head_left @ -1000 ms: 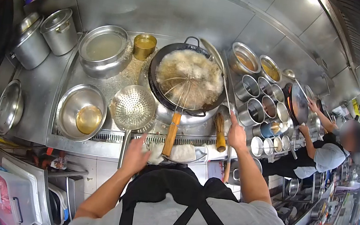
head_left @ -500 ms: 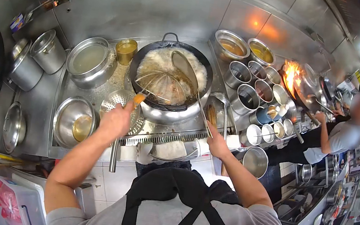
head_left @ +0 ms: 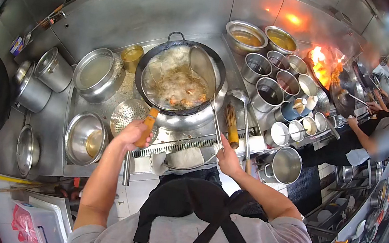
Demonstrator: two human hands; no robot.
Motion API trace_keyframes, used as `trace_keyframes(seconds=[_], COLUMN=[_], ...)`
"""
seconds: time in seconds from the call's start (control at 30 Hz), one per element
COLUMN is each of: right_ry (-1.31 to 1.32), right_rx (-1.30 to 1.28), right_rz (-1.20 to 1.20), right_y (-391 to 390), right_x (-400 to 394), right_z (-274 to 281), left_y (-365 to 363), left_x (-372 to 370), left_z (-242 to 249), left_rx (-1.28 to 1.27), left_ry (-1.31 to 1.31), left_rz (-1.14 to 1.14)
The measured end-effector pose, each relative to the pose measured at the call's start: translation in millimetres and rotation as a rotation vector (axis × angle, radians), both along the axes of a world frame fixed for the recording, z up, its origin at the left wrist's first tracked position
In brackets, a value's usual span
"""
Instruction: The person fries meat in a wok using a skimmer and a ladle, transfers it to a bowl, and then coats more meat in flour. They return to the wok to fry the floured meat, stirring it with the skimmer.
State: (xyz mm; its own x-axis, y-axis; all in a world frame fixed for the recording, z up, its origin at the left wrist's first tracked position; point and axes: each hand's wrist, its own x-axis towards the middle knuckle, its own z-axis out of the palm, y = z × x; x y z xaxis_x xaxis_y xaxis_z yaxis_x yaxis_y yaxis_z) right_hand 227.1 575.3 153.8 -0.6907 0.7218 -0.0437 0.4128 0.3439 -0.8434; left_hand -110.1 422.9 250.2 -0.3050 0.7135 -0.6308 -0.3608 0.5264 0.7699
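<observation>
My left hand [head_left: 134, 134] is closed around the wooden handle of a wire strainer [head_left: 147, 124], whose basket is mostly hidden in the bubbling oil. In my right hand [head_left: 229, 159] is the metal handle of a fine-mesh skimmer [head_left: 202, 69], its round mesh tilted over the right side of the wok. The black wok [head_left: 140, 71] holds foaming oil [head_left: 168, 65] with browned food pieces [head_left: 186, 101] near the front. Beside my left hand lies a perforated ladle [head_left: 125, 114]. A bamboo brush [head_left: 230, 121] and a long-handled ladle [head_left: 246, 121] lie beyond my right hand.
A large metal pot [head_left: 110, 87] and a steel bowl [head_left: 71, 136] stand left of the wok. Several metal containers [head_left: 268, 98] crowd the right. Farther right, a co-worker [head_left: 384, 133] works beside tall flames [head_left: 322, 67]. A saucepan [head_left: 287, 165] sits near the counter's front edge.
The wire strainer's basket has gone from above the oil down into it, and its handle has swung more upright. Browned pieces now show. The flames at right have grown.
</observation>
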Motion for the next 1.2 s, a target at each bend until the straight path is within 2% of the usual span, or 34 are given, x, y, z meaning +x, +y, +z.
trace_keyframes(seconds=[0.17,0.23,0.37,0.43,0.47,0.57,0.63,0.7,0.83,0.9,0.97,1.03,1.1,1.17,1.2], right_ry=[-0.260,-0.196,-0.092,0.037,0.043,-0.027,0.169,0.199,0.333,-0.038,-0.425,-0.499,-0.289,-0.195,-0.354], right_rx=[-0.108,0.043,0.149,0.386,0.392,0.285,-0.602,-0.642,-0.874,-0.033,0.218,0.240,-0.086,-0.728,-0.172], right_rz=[0.027,0.090,0.113,-0.013,-0.011,-0.065,-0.041,-0.043,0.000,0.018,-0.236,-0.429,-0.281,-0.358,-0.273], right_y=[-4,-2,19,31,42,81,103,93,102,99,87,51,34,11,13], right_x=[1,1,-12,-23,-28,-34,-37,-37,10,60,121,148,182,161,161], right_z=[23,6,20,34,40,56,58,65,17,-34,-112,-164,-245,-149,-162], left_y=[7,4,-13,-26,-31,-48,-51,-48,-23,-8,1,2,-2,-2,-2], left_x=[26,35,48,51,52,62,65,75,75,74,79,86,90,94,94], left_z=[-3,0,0,2,-1,13,24,31,-2,15,35,47,55,62,64], left_rx=[0.193,0.222,0.277,0.331,0.348,0.408,0.426,0.562,0.562,0.560,0.494,0.474,0.451,0.451,0.449], left_ry=[-0.337,-0.331,-0.400,-0.451,-0.450,-0.348,-0.309,-0.211,-0.171,-0.195,-0.254,-0.239,-0.274,-0.283,-0.290], left_rz=[0.052,0.034,0.102,0.171,0.159,0.148,0.146,0.138,0.206,0.230,0.299,0.315,0.281,0.274,0.258])
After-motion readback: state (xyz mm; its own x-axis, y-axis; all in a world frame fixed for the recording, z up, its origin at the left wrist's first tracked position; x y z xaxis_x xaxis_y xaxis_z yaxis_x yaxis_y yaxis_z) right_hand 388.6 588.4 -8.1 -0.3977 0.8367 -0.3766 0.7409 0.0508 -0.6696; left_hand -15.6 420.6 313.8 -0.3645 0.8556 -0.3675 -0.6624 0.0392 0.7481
